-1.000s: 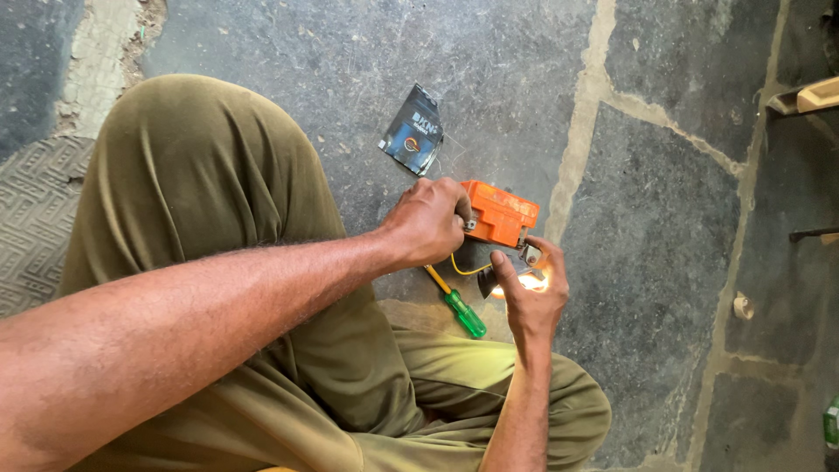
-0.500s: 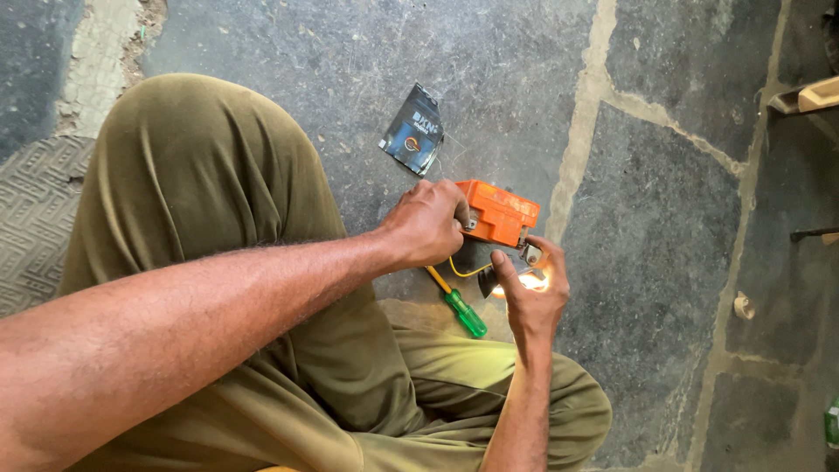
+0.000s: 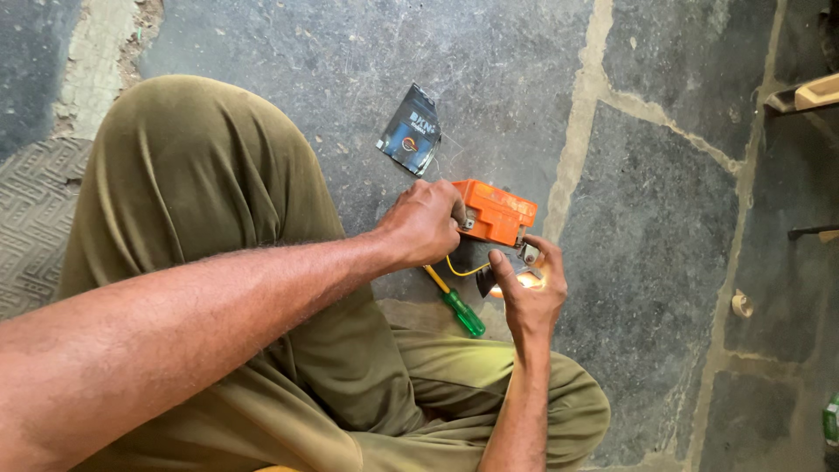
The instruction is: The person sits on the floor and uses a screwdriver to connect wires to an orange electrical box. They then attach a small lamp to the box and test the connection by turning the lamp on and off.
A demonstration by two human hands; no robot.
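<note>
My left hand (image 3: 426, 223) grips the left end of a small orange box (image 3: 495, 212) held just above the stone floor. At the box's lower right corner, my right hand (image 3: 528, 293) pinches a small glowing bulb-like part (image 3: 523, 278) and presses a metal piece against it. A thin yellow wire (image 3: 463, 270) loops beneath the box between the two hands. Just below my left hand, a screwdriver with a green handle (image 3: 462, 313) lies on the floor.
A dark torn packet (image 3: 411, 129) lies on the grey stone floor beyond the box. My bent knee in olive trousers (image 3: 188, 183) fills the left side. A patterned mat (image 3: 35, 218) is at far left, a wooden piece (image 3: 813, 92) at upper right.
Hardly anything differs: both hands stay on the orange box and the glowing part, and my right fingers have shifted only slightly at the box's corner.
</note>
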